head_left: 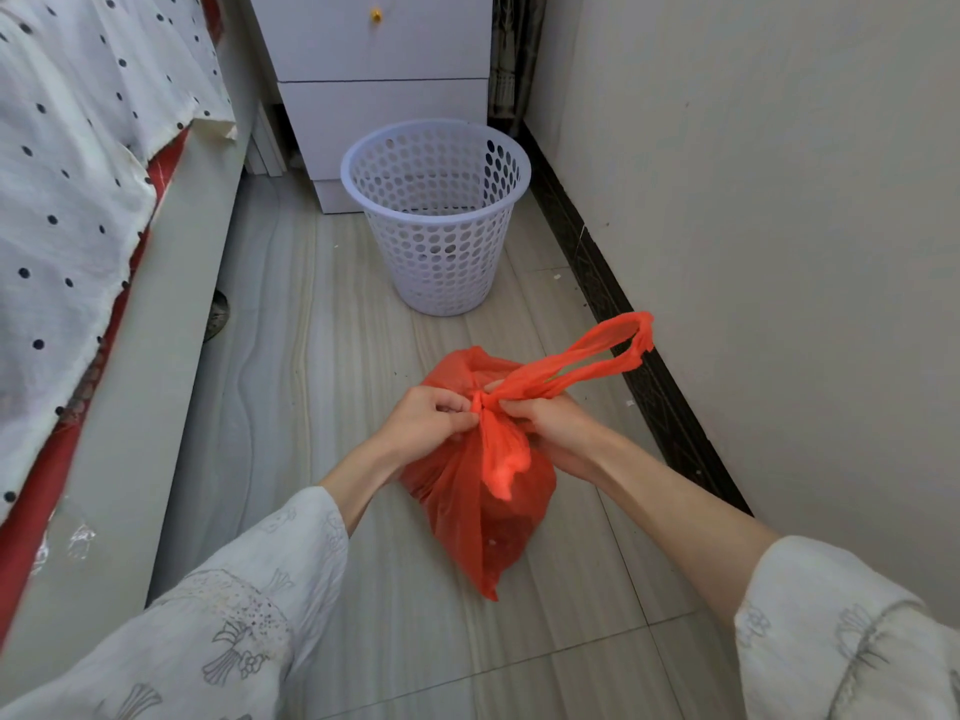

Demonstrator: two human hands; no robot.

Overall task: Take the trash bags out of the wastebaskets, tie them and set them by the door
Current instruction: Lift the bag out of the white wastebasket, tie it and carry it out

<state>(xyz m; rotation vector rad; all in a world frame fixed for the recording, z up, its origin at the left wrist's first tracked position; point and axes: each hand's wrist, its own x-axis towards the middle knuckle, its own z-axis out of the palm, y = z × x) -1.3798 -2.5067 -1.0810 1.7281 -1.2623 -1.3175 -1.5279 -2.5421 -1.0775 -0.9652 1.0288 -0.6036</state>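
We pinch knot of thin orange plastic trash bag [480,491]: left hand [434,420], right hand [553,428]. Soft, light, tearable; lift by handle loop [602,356].

A white drawer cabinet [371,59] stands at the far end of the pale tiled floor [322,356]. Left of it runs a bed [78,200]; right, a cream wall [779,200] with dark baseboard [597,267].

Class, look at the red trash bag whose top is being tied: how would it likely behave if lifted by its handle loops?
The red trash bag would probably sag and swing, since its thin film already wrinkles and droops. It seems fairly light: the bulge is small. The loops may stretch thin; both the left hand and right hand pinch them easily.
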